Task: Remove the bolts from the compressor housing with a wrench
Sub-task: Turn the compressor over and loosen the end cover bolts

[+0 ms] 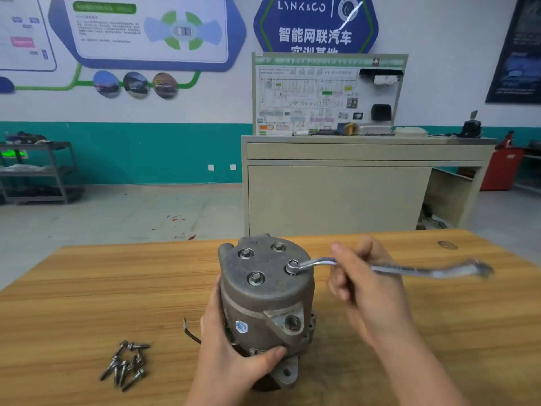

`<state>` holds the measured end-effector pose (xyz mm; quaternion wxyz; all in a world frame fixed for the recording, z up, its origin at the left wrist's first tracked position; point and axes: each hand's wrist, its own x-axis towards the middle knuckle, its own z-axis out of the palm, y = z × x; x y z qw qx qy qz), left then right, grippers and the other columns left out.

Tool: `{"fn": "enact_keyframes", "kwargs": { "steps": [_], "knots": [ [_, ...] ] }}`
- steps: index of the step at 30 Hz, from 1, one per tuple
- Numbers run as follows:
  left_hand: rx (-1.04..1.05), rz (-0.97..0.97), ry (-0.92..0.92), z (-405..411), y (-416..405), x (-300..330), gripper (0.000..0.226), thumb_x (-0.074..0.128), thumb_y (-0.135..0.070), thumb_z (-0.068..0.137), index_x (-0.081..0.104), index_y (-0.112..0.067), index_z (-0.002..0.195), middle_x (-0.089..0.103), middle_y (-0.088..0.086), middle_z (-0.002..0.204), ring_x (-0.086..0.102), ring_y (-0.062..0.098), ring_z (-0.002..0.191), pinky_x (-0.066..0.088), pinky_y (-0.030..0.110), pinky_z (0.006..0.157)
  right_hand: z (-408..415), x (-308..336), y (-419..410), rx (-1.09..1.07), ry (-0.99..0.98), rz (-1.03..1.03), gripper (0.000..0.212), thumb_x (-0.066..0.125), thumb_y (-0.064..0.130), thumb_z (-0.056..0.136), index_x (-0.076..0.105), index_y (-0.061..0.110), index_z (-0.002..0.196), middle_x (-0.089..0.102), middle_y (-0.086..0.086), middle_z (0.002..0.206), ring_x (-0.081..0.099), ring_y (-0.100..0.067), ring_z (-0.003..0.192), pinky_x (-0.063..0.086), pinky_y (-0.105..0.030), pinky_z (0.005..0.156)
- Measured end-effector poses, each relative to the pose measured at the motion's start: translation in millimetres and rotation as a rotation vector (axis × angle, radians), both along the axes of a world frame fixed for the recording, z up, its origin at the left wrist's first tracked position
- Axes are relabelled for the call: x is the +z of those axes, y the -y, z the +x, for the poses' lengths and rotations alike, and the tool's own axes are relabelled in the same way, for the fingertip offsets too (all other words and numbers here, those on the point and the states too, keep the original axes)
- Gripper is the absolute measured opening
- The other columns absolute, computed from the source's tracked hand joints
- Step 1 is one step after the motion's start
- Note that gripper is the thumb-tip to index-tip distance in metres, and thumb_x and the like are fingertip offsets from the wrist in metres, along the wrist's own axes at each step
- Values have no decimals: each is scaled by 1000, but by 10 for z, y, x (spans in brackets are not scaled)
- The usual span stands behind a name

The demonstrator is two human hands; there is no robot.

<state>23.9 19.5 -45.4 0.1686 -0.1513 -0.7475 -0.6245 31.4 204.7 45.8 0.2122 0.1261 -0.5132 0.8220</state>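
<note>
A grey compressor housing [263,291] stands upright on the wooden table [87,288]. Three hex bolts show on its top face: far left [245,253], far right [278,246] and near [256,277]. A silver ring wrench [409,270] sits with its ring end over a bolt at the top's right edge [292,266]. My right hand [366,285] grips the wrench shaft near the ring end; the far end is blurred. My left hand [234,356] wraps the lower body of the housing, thumb across its front.
A heap of several loose bolts [126,363] lies on the table, front left. A thin dark wire [188,332] sticks out beside the housing. Beyond the table stand a beige cabinet [336,194] with a wiring display board and a metal shelf cart [38,171].
</note>
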Motion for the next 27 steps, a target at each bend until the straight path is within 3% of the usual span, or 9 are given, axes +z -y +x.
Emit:
{"fn": "enact_keyframes", "kwargs": {
  "steps": [2, 5, 7, 9, 11, 13, 15, 20, 27],
  "knots": [
    [-6, 11, -13, 4, -14, 18, 121, 91, -57, 27, 17, -79, 121, 38, -19, 143, 37, 13, 135, 35, 47, 110, -272, 106, -132, 150, 191, -31, 28, 73, 19, 72, 48, 15, 61, 44, 0, 41, 35, -7, 29, 25, -12, 32],
    [-1, -18, -5, 5, -22, 41, 120, 90, -62, 27, 15, -81, 119, 38, -23, 142, 36, 11, 135, 35, 47, 110, -665, 344, -109, 213, 444, 217, 28, 68, 16, 83, 51, 8, 63, 41, 4, 40, 32, -3, 29, 23, -14, 28],
    [0, -31, 0, 7, -12, 42, 120, 88, -64, 26, 13, -82, 118, 36, -26, 141, 35, 9, 135, 34, 46, 111, -794, 483, -20, 187, 483, 524, 26, 66, 21, 89, 58, 8, 69, 42, 7, 40, 32, -3, 31, 23, -14, 29],
    [-4, -25, -6, 14, 2, 44, 120, 88, -66, 26, 13, -82, 118, 36, -27, 141, 35, 7, 135, 33, 43, 111, -807, 599, 69, 194, 392, 623, 25, 62, 25, 93, 61, 8, 75, 41, 8, 40, 32, -4, 31, 23, -14, 31],
    [-12, -18, -20, 20, 15, 44, 121, 88, -65, 27, 13, -81, 120, 36, -24, 143, 34, 7, 136, 32, 41, 112, -746, 671, 97, 248, 269, 406, 25, 59, 20, 94, 58, 9, 72, 39, 7, 39, 30, -4, 29, 22, -13, 31],
    [-4, -22, -26, 21, 17, 37, 121, 89, -61, 28, 13, -81, 120, 35, -22, 144, 33, 7, 137, 32, 40, 112, -617, 679, 40, 270, 165, 123, 34, 62, 10, 88, 55, 16, 56, 39, 6, 38, 30, -3, 26, 22, -10, 32],
    [3, -25, -24, 21, 22, 29, 121, 89, -58, 30, 12, -81, 120, 34, -22, 144, 32, 7, 137, 32, 38, 112, -442, 600, -47, 252, 62, -19, 38, 68, 8, 79, 48, 21, 50, 42, 5, 37, 32, -4, 26, 24, -10, 32],
    [-12, -41, -8, 26, 36, 33, 122, 87, -60, 33, 10, -74, 126, 33, -22, 143, 31, 6, 136, 32, 39, 112, -84, 158, -71, -295, -20, 191, 42, 73, 30, 73, 38, 25, 51, 45, -1, 39, 38, -13, 31, 30, -18, 36],
    [-14, -8, -1, 60, 28, 61, 119, 87, -64, 32, 11, -78, 123, 35, -20, 142, 33, 8, 136, 34, 45, 111, 128, 55, 173, -534, -140, 210, 44, 69, 31, 81, 38, 30, 50, 50, 0, 41, 46, -12, 33, 34, -15, 39]
  ]
}}
